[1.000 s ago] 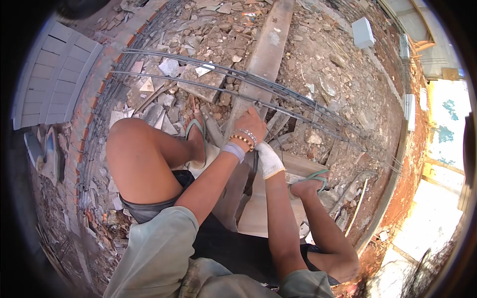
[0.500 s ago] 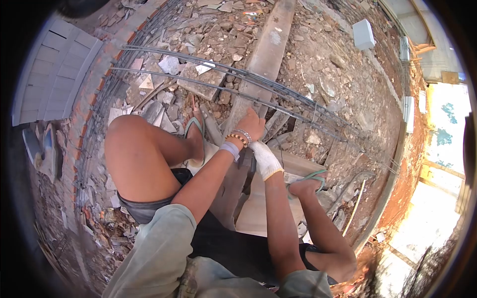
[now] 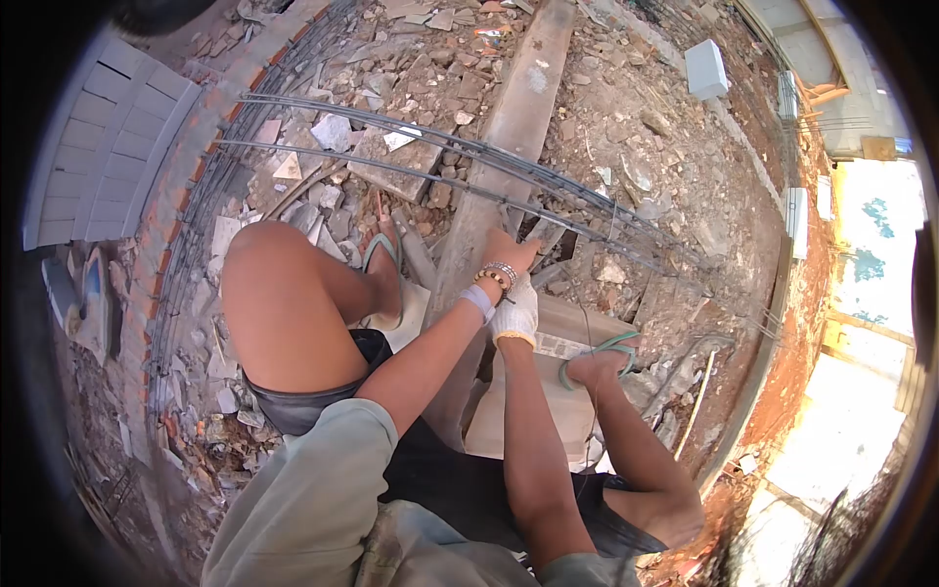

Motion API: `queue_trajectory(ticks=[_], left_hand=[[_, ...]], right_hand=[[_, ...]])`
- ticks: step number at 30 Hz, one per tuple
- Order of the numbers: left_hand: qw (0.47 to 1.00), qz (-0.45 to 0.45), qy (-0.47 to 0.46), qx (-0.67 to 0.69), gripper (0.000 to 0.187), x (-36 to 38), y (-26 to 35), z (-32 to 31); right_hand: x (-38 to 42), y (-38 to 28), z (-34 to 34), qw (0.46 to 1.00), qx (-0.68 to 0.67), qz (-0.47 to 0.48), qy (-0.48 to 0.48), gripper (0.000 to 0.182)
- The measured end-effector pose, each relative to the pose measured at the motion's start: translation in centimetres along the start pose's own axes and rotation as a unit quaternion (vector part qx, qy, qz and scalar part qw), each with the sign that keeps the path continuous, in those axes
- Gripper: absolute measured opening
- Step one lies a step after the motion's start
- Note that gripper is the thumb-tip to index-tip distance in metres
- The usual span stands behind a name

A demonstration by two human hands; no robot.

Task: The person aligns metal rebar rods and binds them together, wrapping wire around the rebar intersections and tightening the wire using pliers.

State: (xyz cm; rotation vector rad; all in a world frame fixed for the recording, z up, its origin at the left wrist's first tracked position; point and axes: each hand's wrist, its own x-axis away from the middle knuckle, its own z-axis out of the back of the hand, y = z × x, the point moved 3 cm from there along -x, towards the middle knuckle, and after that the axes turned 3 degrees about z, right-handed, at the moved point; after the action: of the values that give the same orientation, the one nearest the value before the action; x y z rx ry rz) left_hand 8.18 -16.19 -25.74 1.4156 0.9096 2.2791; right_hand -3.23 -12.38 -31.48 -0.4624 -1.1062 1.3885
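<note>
My left hand (image 3: 511,251), bare with beaded bracelets and a pale wristband, is closed just below the steel rebar rods (image 3: 528,207). What its fingers hold cannot be made out. Against its wrist is my right hand (image 3: 515,311), in a white knitted glove, with its fingers hidden behind the left hand. The long rods cross over a concrete beam (image 3: 523,108) that runs away from me. A thin dark wire (image 3: 588,328) shows to the right of the glove.
Broken rubble (image 3: 391,73) covers the ground around the beam. My sandalled feet (image 3: 383,269) rest on both sides of my hands. A slatted grey panel (image 3: 108,137) stands at left, a white block (image 3: 706,68) lies at upper right, and a pale stick (image 3: 695,406) lies at lower right.
My left hand has shifted a little right and down, with its fingers now toward the right. My gloved hand is more upright and closer beneath it. The thin wire now shows.
</note>
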Motion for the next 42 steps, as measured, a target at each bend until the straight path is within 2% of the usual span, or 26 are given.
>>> queue_trajectory(ticks=[1, 2, 5, 6, 7, 9, 11, 12, 15, 16, 19, 20, 21, 22, 23, 25, 26, 27, 29, 31, 32, 35, 38, 39, 41, 42], left_hand=[[1.0, 0.012, -0.006, 0.006, 0.074, -0.4, -0.1, 0.3], [1.0, 0.025, -0.012, 0.011, 0.074, -0.8, -0.2, 0.6], [1.0, 0.004, 0.021, -0.02, 0.053, -1.5, -1.2, 0.3], [0.999, -0.015, 0.03, -0.012, 0.05, -2.1, -1.9, -0.3], [0.999, -0.034, 0.039, -0.002, 0.047, -2.7, -2.5, -0.9], [0.998, -0.055, 0.024, 0.014, 0.045, -3.6, -3.2, -1.4], [0.998, -0.055, -0.027, 0.027, 0.045, -3.9, -3.5, -1.1], [0.992, -0.063, -0.065, 0.091, 0.042, -4.1, -3.8, -1.2], [0.956, -0.079, -0.162, 0.232, 0.035, -4.2, -4.6, -1.2], [0.948, -0.081, -0.181, 0.248, 0.031, -3.7, -4.1, -0.4], [0.932, -0.046, -0.205, 0.294, 0.029, -2.4, -3.4, 0.6], [0.92, -0.042, -0.224, 0.317, 0.03, -2.4, -3.4, 0.6], [0.907, -0.04, -0.243, 0.342, 0.03, -2.3, -3.4, 0.4], [0.897, -0.035, -0.257, 0.358, 0.03, -2.2, -3.4, 0.2], [0.888, -0.032, -0.269, 0.372, 0.03, -2.2, -3.4, 0.2], [0.873, -0.03, -0.284, 0.395, 0.029, -2.1, -3.3, 0.2], [0.868, -0.032, -0.288, 0.403, 0.029, -2.1, -3.3, -0.1], [0.863, -0.034, -0.292, 0.411, 0.028, -1.9, -2.9, 0.1], [0.86, -0.033, -0.301, 0.411, 0.028, -1.7, -2.5, 0.5], [0.843, -0.029, -0.32, 0.43, 0.027, -1.6, -3.3, 0.1], [0.828, -0.035, -0.336, 0.447, 0.027, -2.1, -3.4, -0.1], [0.814, -0.042, -0.353, 0.46, 0.028, -2.5, -3.7, -0.6], [0.821, -0.042, -0.354, 0.447, 0.032, -2.9, -3.9, -0.8], [0.824, -0.041, -0.355, 0.44, 0.034, -2.9, -3.9, -0.9], [0.85, 0.048, -0.342, 0.397, 0.036, -1.2, -2.5, 0.2], [0.86, 0.091, -0.335, 0.373, 0.038, -0.6, -2.0, 0.5]], right_hand=[[0.5, -0.7, -0.8, 0.97, -0.222, -0.096, 0.025, 0.037], [1.2, -1.3, -1.7, 0.88, -0.429, -0.18, 0.092, 0.038], [1.7, -1.5, -2.6, 0.81, -0.542, -0.187, 0.121, 0.039], [1.3, -0.6, -2.1, 0.91, -0.381, -0.141, 0.085, 0.043], [1.5, -2.3, -1.2, 0.966, -0.235, -0.089, 0.051, 0.046], [2.7, -8.1, 1.1, 0.998, 0.026, 0.004, -0.053, 0.051], [3.5, -13.7, 3.3, 0.974, 0.168, 0.04, -0.147, 0.057], [3.1, -11.4, 3.9, 0.965, 0.228, 0.02, -0.129, 0.072], [3.1, -10.8, 5.1, 0.926, 0.118, -0.192, -0.301, 0.071], [4.2, -15.4, 5.8, 0.872, 0.316, -0.191, -0.321, 0.061], [7.1, -18.1, 6.9, 0.775, 0.511, -0.045, -0.37, 0.057], [7.0, -19.3, 7.6, 0.862, 0.364, -0.101, -0.339, 0.058], [6.4, -20.6, 8.8, 0.92, 0.207, -0.153, -0.296, 0.059], [5.8, -21.2, 9.8, 0.949, 0.045, -0.199, -0.241, 0.061], [3.5, -18.0, 10.5, 0.991, 0.099, 0.046, -0.083, 0.063], [0.7, -14.0, 10.7, 0.94, 0.328, 0.074, -0.061, 0.072], [0.7, -12.1, 10.0, 0.953, 0.239, -0.037, -0.182, 0.073], [1.3, -11.4, 9.2, 0.933, 0.141, -0.147, -0.298, 0.075], [2.5, -10.3, 6.9, 0.907, -0.085, -0.273, -0.309, 0.059], [3.6, -9.2, 4.2, 0.806, -0.414, -0.335, -0.26, 0.047], [3.7, -8.8, 3.9, 0.76, -0.475, -0.355, -0.264, 0.032], [3.6, -7.6, 3.7, 0.709, -0.506, -0.367, -0.328, 0.029], [2.5, -6.2, 3.6, 0.723, -0.455, -0.366, -0.369, 0.025], [2.1, -5.4, 4.0, 0.78, -0.391, -0.351, -0.34, 0.022], [1.6, -4.5, 4.8, 0.875, -0.254, -0.309, -0.274, 0.017], [1.7, -5.3, 5.1, 0.89, -0.215, -0.304, -0.263, 0.012]])
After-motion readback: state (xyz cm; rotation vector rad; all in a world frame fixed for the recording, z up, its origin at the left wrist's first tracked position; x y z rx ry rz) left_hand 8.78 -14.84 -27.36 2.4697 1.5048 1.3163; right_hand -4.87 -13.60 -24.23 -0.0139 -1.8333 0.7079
